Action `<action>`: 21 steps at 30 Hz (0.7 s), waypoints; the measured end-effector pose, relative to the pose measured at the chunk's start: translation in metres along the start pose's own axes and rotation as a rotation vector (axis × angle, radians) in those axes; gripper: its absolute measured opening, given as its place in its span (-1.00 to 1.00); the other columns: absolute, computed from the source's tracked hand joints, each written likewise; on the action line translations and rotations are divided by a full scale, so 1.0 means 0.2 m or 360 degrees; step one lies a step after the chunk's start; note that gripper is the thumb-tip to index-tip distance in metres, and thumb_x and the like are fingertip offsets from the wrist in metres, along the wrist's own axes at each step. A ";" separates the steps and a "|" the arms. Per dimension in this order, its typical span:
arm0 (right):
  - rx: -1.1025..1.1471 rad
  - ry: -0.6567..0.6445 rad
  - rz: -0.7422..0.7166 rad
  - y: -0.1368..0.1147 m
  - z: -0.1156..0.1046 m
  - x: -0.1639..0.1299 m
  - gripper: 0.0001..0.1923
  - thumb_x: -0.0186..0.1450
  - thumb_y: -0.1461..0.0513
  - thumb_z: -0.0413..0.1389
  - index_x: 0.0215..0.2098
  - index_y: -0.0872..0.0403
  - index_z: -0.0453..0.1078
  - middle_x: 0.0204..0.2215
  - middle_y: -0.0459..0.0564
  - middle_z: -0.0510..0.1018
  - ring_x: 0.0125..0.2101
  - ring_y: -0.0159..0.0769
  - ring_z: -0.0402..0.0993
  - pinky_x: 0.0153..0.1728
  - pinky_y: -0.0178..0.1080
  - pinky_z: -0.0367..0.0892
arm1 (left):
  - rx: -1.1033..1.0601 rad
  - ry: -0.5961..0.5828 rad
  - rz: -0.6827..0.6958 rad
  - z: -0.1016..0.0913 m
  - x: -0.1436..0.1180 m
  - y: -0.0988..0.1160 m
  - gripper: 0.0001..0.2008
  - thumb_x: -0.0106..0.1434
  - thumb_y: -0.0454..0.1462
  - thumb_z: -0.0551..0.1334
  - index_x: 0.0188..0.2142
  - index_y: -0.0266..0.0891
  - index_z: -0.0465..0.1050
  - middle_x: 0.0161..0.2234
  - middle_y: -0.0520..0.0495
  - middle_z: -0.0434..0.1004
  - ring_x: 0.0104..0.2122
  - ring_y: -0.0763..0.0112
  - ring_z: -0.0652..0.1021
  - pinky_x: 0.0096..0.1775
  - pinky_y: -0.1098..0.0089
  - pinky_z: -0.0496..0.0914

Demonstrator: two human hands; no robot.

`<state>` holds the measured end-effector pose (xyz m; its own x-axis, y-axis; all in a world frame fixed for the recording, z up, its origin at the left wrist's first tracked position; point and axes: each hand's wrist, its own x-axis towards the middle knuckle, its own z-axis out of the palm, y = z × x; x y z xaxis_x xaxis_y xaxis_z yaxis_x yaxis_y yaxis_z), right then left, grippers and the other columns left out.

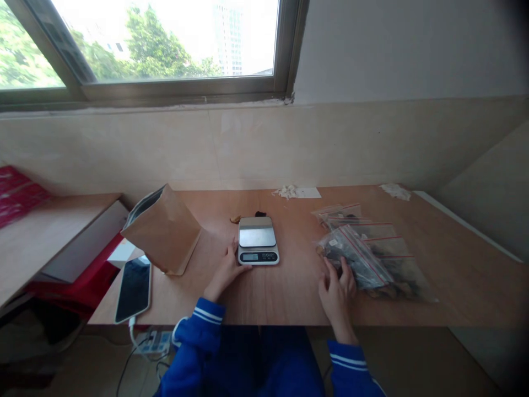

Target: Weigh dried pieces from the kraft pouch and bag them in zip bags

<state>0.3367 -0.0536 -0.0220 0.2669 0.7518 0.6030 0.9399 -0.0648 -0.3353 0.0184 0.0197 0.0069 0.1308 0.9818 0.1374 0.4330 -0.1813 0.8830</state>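
A small digital kitchen scale (257, 236) with a metal plate and a lit display stands on the wooden table. My left hand (226, 270) rests at its left front corner, fingers spread along the side and thumb near the front edge. Behind the scale lie a small brown dried piece (235, 220) and a small black piece (260, 213). On the right, my right hand (336, 289) lies with fingers apart at the near edge of a clear zip bag (351, 253) of dark contents. More zip bags (403, 264) with red seals lie under and behind it.
Left of the scale stands a brown paper bag (165, 234), open at the top. A phone (134, 288) with a white cable lies near the table's left edge. Pale scraps (288, 192), a white card (309, 193) and a crumpled clear wrapper (395, 191) lie along the back.
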 end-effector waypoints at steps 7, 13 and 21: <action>-0.0081 -0.0059 -0.0003 0.00 0.00 0.00 -0.60 0.33 0.24 -0.06 0.08 0.06 0.41 0.28 0.21 0.16 0.23 0.13 0.10 0.11 0.21 0.21 | 0.0243 0.0451 0.0139 -0.01 -0.09 0.15 -0.15 0.09 -0.15 0.38 0.28 -0.25 0.05 0.33 -0.38 0.07 0.35 -0.05 0.09 0.31 -0.06 -0.01; -0.0182 -0.0087 -0.0018 0.00 0.00 -0.01 -0.61 0.35 0.22 -0.09 -0.01 0.13 0.48 0.26 0.23 0.22 0.22 0.13 0.12 0.12 0.16 0.22 | 0.0852 0.1948 0.0036 -0.27 -0.30 0.10 -0.26 0.16 -0.12 0.33 0.17 -0.36 0.00 0.27 -0.52 -0.03 0.35 -0.03 0.04 0.30 -0.12 -0.02; -0.0169 -0.0080 -0.0011 0.01 0.01 -0.01 -0.63 0.36 0.22 -0.08 -0.02 0.12 0.49 0.27 0.20 0.24 0.24 0.11 0.13 0.12 0.16 0.24 | 0.0441 0.1812 -0.0475 -0.66 -0.14 -0.02 -0.08 0.01 0.02 0.41 0.21 -0.28 0.01 0.11 -0.39 0.35 0.12 -0.12 0.42 0.12 -0.15 0.28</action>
<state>0.3366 -0.0545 -0.0257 0.2516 0.7841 0.5673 0.9597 -0.1264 -0.2510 -0.1055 -0.0001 0.0592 -0.8071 0.4484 0.3842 0.5068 0.1922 0.8404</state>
